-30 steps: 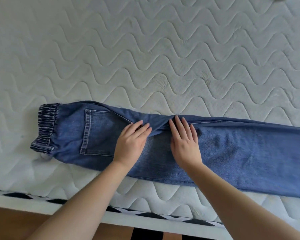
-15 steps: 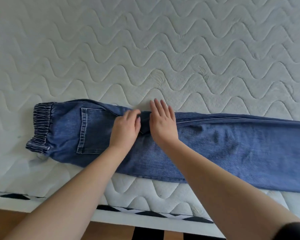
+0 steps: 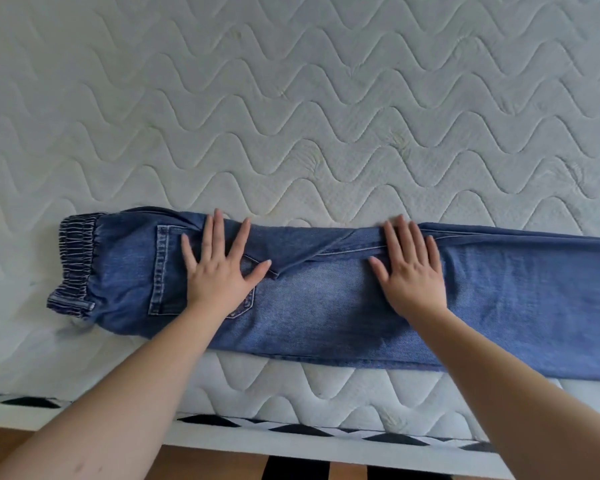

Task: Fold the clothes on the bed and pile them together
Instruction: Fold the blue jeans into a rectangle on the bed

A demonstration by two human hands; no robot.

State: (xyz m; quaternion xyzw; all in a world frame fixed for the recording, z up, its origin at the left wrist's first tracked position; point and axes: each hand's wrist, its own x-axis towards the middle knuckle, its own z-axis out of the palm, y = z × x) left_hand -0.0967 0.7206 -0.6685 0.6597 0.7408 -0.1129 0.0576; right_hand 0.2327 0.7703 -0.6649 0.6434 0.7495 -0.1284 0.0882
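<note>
A pair of blue jeans (image 3: 326, 306) lies folded lengthwise along the near edge of the mattress, elastic waistband (image 3: 77, 261) at the left, legs running off the right side of the frame. My left hand (image 3: 219, 268) rests flat on the back pocket area, fingers spread. My right hand (image 3: 409, 271) lies flat on the upper leg, fingers spread, palm down. Neither hand grips the cloth. The crotch flap is tucked in between the two hands.
The white quilted mattress (image 3: 291, 116) fills the view beyond the jeans. Its near edge (image 3: 291, 403) has a black-and-white trim. Wooden floor (image 3: 205, 465) shows below.
Both hands were close together at the crotch fold. They have slid apart, the left toward the pocket and the right along the leg, flattening the denim.
</note>
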